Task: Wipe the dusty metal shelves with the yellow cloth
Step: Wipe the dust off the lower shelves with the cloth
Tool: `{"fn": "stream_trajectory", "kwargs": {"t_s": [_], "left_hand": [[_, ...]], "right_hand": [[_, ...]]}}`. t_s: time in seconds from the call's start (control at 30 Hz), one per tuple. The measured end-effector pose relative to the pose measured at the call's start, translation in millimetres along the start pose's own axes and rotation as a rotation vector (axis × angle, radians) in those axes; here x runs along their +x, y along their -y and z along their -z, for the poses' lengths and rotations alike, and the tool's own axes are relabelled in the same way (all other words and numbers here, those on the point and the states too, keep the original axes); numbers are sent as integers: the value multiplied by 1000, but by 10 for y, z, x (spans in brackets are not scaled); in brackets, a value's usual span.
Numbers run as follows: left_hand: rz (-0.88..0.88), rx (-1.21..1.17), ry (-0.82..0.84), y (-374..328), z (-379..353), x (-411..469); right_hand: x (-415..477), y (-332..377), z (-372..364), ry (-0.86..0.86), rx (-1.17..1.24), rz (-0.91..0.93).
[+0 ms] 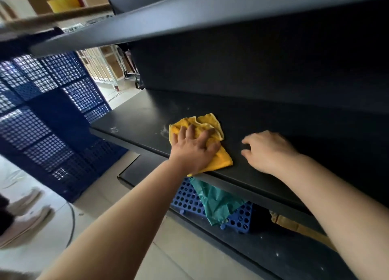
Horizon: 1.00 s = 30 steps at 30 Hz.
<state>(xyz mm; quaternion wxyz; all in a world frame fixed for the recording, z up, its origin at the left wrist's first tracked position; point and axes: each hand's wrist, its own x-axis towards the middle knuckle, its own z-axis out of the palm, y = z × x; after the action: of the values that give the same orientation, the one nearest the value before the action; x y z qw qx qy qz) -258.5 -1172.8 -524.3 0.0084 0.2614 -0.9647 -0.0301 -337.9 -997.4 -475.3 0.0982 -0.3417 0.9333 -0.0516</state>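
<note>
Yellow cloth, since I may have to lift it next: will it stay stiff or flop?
Probably floppy: the yellow cloth lies rumpled and folded under the left hand. Likely light, and one corner seems to hang over the shelf edge.

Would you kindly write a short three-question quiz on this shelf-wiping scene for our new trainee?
1. True or false: the right hand holds the yellow cloth.
2. What sits below the shelf being wiped? A: a green bag draped over a blue perforated crate; B: a red bucket; C: a broom.
3. Fill in: white dust specks lie to the cloth's ____.
Key: 1 false, the left hand presses it flat; the right hand rests on the shelf, holding nothing. 2 A. 3 left.
</note>
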Motion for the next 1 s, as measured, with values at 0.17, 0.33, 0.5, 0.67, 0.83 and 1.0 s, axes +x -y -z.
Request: {"fn": "stream_trajectory", "kwargs": {"t_s": [0.17,0.33,0.5,0.67,0.83,1.0], "left_hand": [[-72,22,22,52,54,342],[-122,-9,-2,203,42,800],[-103,-45,2,616,62,1203],[-98,-40,22,1098,110,1549],[-73,-43,15,1551,145,1844],[-38,-50,8,1888,151,2097]], "right_hand": [[121,153,52,-65,-31,-1],[367,427,-20,-111,57,77],[705,824,-98,-123,108,54],[1057,1249,-160,-89,143,33],[1402,1631,-178,-67,146,-3],[1643,1891,-166,-50,157,-42]]}}
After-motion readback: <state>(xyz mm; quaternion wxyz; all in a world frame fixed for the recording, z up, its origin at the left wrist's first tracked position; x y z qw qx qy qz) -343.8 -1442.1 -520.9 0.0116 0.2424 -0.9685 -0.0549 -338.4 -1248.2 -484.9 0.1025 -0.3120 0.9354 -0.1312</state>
